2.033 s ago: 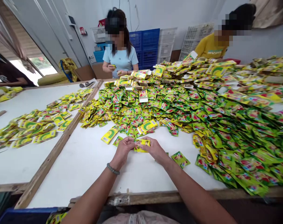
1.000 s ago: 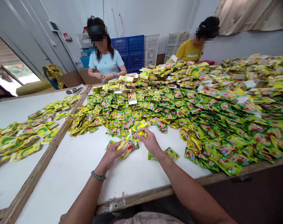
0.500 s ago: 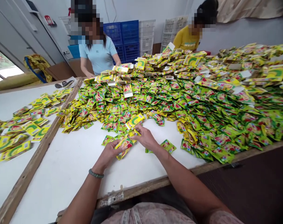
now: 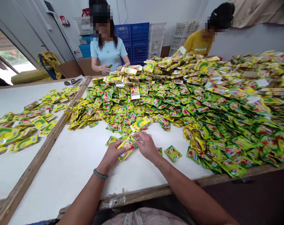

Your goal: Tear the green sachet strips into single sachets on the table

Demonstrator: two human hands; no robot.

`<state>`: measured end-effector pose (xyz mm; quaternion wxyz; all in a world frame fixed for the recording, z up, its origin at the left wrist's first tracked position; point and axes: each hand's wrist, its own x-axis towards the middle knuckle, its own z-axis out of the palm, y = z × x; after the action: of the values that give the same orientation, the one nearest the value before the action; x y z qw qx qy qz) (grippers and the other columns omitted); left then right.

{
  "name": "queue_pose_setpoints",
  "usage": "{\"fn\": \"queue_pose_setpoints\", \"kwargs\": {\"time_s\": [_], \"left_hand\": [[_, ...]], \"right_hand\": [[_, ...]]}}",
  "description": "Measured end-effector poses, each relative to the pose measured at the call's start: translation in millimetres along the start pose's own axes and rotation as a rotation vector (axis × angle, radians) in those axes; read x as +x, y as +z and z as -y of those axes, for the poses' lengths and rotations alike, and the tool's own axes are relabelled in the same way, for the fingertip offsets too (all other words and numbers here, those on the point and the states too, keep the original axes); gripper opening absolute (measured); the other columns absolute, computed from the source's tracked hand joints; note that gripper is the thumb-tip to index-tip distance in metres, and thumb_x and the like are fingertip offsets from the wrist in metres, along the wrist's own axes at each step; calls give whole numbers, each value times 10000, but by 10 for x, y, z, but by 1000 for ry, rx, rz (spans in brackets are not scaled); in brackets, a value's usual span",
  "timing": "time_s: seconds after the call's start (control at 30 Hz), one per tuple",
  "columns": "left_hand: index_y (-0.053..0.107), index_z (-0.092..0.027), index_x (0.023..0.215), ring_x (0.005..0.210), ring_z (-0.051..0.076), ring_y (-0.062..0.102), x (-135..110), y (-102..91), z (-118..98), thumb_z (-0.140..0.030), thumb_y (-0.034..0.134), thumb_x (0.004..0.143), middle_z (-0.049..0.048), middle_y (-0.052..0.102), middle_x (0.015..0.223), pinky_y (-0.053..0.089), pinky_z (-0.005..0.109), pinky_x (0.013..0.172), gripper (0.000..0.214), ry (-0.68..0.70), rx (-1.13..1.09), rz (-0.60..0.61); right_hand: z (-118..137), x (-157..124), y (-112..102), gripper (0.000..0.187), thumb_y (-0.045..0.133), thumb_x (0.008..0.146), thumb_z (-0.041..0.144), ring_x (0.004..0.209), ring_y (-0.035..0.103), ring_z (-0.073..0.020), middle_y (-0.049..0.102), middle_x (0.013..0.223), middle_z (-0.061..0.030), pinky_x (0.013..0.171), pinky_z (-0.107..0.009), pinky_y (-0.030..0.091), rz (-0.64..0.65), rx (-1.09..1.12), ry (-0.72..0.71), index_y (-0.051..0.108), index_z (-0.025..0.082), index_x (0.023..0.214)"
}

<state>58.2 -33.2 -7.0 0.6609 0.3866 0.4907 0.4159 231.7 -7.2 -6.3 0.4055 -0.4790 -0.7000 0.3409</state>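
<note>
Low over the white table, my left hand (image 4: pixel 112 155) grips a small yellow carton (image 4: pixel 127 148) with red and green print, its thumb across the front. My right hand (image 4: pixel 145 144) has its fingers closed at the carton's upper right end; whether a sachet is also between them is hidden. Just beyond the fingers lies another yellow carton (image 4: pixel 140 123), printed with a green curve. One green sachet (image 4: pixel 173 153) rests flat to the right of my right hand, and another green sachet (image 4: pixel 111 140) shows behind my left hand.
A large heap of green sachets (image 4: pixel 179 103) spreads across the back and right, with open cartons (image 4: pixel 172 67) piled on top. Left of a wooden strip (image 4: pixel 42 153) lie several cartons (image 4: pixel 25 143). Two people (image 4: pixel 108 50) stand across the table, before stacked blue crates (image 4: pixel 139 39).
The view has shifted left and up. My right fingers have drawn in against the end of the held carton. The person in light blue has raised a hand holding a small green item.
</note>
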Motion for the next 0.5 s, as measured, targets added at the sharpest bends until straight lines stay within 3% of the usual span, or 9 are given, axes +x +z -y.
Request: {"fn": "queue_pose_setpoints", "kwargs": {"time_s": [0.1, 0.23, 0.33, 0.43, 0.5], "left_hand": [[680, -161, 999, 702, 167, 643, -13, -30, 0, -280, 778, 599, 39, 716, 863, 477, 252, 668, 430, -13, -38, -19], [673, -148, 1002, 733, 171, 659, -50, -41, 8, -267, 775, 608, 42, 717, 848, 491, 247, 682, 424, -38, -101, -59], [675, -138, 1000, 716, 170, 662, -72, -46, -11, -282, 775, 606, 47, 718, 822, 504, 242, 655, 431, -65, -129, -68], [682, -121, 958, 690, 166, 657, -111, -203, -146, -282, 791, 577, 54, 716, 812, 513, 235, 619, 428, -59, -93, -120], [677, -119, 931, 635, 153, 640, -161, -429, -318, -276, 806, 546, 45, 708, 789, 509, 230, 563, 435, 3, -31, -290]], "right_hand": [[48, -26, 24, 243, 464, 872, 273, 670, 594, -134, 647, 693, 34, 790, -316, 413, 121, 115, 58, 506, 210, 1103], [221, -57, 75, 325, 475, 874, 259, 908, 575, -177, 664, 691, 24, 935, -399, 306, 218, 36, 9, 459, 205, 1194], [279, -49, 138, 426, 491, 865, 273, 973, 556, -191, 659, 729, 14, 914, -394, 329, 239, 41, -21, 399, 214, 1277], [161, 12, 86, 483, 517, 846, 307, 995, 553, -182, 662, 847, -11, 859, -333, 390, 51, 124, -60, 372, 220, 1298], [-14, 95, -80, 386, 496, 851, 300, 963, 558, -177, 653, 919, -37, 845, -320, 408, -203, 87, -20, 448, 204, 1221]]}}
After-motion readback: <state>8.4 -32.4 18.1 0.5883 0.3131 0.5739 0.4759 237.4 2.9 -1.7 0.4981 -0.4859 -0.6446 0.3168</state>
